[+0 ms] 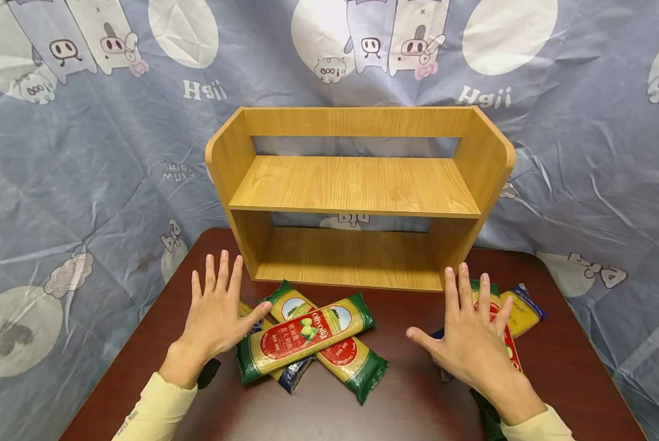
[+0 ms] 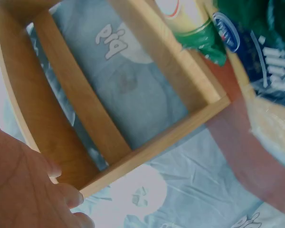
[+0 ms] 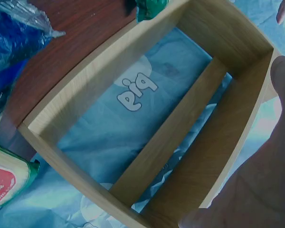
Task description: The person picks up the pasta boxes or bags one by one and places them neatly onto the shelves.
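Both hands are spread flat, gripping nothing: the left hand [image 1: 215, 318] beside crossed pasta packets [image 1: 307, 337], the right hand [image 1: 473, 343] over, perhaps touching, other packets [image 1: 519, 312], before the wooden shelf [image 1: 357, 184].

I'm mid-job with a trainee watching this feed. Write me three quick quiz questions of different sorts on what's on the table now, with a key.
1. True or false: the wooden shelf already has pasta packets on its upper board.
2. Multiple choice: the left hand is A) gripping a packet, B) open with fingers spread beside the crossed packets, C) inside the shelf.
3. Fill in: the right hand lies open over a packet with a ____ label.

Key: 1 false, both boards are bare. 2 B. 3 red.
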Available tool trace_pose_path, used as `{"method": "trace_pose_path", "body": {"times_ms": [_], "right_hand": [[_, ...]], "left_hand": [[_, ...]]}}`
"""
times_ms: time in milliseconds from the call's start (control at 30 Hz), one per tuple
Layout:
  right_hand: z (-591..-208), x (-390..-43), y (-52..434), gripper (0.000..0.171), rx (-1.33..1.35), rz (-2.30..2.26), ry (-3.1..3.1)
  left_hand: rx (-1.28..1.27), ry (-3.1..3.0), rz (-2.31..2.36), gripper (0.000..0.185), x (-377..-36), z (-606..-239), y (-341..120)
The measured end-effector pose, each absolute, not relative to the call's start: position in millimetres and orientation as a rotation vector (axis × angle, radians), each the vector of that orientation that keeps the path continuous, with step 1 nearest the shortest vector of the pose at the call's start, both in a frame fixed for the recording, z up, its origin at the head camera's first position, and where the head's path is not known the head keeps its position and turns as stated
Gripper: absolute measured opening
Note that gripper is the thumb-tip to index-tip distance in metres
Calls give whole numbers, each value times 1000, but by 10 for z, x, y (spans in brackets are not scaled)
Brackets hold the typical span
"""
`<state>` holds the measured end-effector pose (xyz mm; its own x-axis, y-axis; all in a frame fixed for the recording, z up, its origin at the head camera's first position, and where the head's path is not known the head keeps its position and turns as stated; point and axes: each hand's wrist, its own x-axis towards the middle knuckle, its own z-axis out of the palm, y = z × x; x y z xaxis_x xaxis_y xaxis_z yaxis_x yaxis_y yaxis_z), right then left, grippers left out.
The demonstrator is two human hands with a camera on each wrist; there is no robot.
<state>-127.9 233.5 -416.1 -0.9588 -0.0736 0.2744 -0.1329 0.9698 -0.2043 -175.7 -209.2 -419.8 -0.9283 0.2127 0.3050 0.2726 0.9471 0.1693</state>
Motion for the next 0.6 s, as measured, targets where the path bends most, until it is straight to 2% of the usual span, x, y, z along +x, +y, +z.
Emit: {"method": "trace_pose_path", "body": {"times_ms": [600], "right_hand": [[-3969,-1275,2545,138,44,368,-2852]], "left_hand": [[-312,-2836,-507,111,-2038,-4004,-2190]]}}
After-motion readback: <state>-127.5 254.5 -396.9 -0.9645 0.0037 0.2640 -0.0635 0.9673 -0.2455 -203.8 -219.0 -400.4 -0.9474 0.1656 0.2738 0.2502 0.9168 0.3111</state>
